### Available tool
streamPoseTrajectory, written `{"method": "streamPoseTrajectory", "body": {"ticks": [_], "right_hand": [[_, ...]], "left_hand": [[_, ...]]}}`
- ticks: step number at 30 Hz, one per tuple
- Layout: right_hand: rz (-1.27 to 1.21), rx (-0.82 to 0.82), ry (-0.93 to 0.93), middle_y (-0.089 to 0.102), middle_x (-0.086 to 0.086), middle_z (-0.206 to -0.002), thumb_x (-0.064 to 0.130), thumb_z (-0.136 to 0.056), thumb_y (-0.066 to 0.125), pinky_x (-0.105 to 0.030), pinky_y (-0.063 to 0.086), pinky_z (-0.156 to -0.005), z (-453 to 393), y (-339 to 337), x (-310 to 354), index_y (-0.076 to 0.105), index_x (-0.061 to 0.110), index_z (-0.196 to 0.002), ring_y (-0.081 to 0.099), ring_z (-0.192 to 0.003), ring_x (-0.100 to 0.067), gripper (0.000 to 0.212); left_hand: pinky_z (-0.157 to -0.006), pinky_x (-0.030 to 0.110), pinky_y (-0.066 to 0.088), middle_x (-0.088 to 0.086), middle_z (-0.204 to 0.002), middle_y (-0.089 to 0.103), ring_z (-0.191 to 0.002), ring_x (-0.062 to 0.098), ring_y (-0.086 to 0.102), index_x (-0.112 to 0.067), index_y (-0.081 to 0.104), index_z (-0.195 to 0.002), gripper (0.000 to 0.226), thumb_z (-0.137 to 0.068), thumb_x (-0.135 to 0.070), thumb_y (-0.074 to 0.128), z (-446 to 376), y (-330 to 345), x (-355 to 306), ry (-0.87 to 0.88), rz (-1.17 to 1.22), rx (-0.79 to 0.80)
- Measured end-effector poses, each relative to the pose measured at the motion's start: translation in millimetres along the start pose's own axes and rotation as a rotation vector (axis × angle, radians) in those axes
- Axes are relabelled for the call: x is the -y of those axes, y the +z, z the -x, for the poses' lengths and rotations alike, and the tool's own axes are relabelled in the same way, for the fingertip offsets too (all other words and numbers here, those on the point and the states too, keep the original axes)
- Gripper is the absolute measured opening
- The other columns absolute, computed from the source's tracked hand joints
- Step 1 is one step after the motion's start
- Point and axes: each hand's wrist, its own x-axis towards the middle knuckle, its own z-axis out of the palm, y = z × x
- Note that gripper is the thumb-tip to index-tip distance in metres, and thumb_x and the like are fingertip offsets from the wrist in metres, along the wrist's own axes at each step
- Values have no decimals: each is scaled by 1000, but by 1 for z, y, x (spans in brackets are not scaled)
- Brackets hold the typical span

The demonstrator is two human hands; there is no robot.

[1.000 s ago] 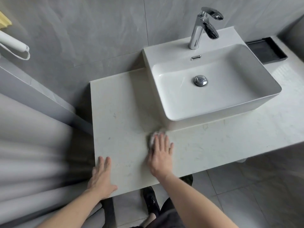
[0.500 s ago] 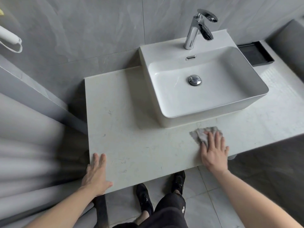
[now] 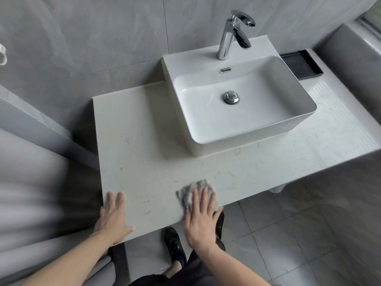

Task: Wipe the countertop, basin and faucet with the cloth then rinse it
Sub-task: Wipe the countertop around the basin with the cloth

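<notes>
The left hand (image 3: pixel 112 218) lies flat and spread at the front left corner of the worktop (image 3: pixel 144 141), palm down, fingers pointing away from the person, thumb hooked over the front edge. It holds nothing and looks to be bracing the body. If that palm slid on a damp surface, the person's balance could go, since the weight seems to lean through it.

Just to its right, the right hand (image 3: pixel 201 219) is also flat and open, fingers together and pressing down on the grey cloth (image 3: pixel 194 193), which is crumpled under the fingertips near the front edge. The heel of this hand already hangs past the edge, over the floor. The likeliest slip here, as I judge it, is the cloth being dragged off the lip and dropping to the floor by the dark shoes (image 3: pixel 175 244), because it is pinned only by flat fingers rather than gripped. Bunched as it is, it may also skip patches and leave streaks.

Further right and back, the white basin (image 3: pixel 237 145) sits on the worktop with the chrome faucet (image 3: pixel 228 38) behind it; both look untouched so far, and no water runs. A wide sweep could knock knuckles on the basin's front wall. The black tray (image 3: pixel 299 65) stands at the far right, well apart from both hands
</notes>
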Motion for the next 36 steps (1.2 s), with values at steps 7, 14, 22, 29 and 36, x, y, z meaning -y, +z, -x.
{"method": "streamPoseTrajectory", "body": {"ticks": [7, 14, 22, 29, 36], "right_hand": [[220, 70, -211, -22, 12, -170, 58, -106, 21, -80, -7, -113, -6, -31, -59, -9, 42, -162, -24, -157, -22, 66], [222, 16, 75, -35, 6, -166, 65, -102, 5, -71, -9, -121, -59, -97, -153, -26, 40, -157, -28, -154, -24, 68], [-20, -67, 359, -22, -11, -170, 58, -102, 20, -63, -7, -125, -86, -83, -112, -13, 27, -164, -20, -156, -36, 76], [67, 51, -67, -36, -10, -165, 57, -105, 13, -60, -15, -124, -20, -15, -2, -23, 28, -160, -34, -151, -37, 72], [190, 83, -308, -29, 1, -169, 56, -107, 14, -52, -11, -125, -17, -23, -28, -19, 33, -161, -31, -154, -25, 68]], "left_hand": [[-115, 48, 34, 9, -162, -25, -146, 43, 19, -21, -16, -155, 129, -73, -51, 78, -4, 3, 3, 10, 7, -19], [-114, 46, 35, 10, -161, -24, -144, 44, 23, -21, -14, -155, 128, -72, -51, 79, -5, 5, 5, 17, 3, -35], [-114, 47, 35, 8, -161, -27, -146, 42, 19, -22, -17, -155, 129, -73, -51, 79, -5, 5, 5, 11, 6, -28], [-111, 48, 38, 7, -160, -28, -143, 45, 23, -22, -15, -155, 129, -72, -51, 79, -6, 5, 5, 7, 11, -24], [-111, 48, 39, 5, -160, -28, -145, 43, 21, -24, -15, -155, 129, -71, -48, 80, -6, 7, 5, -1, 25, -28]]}}
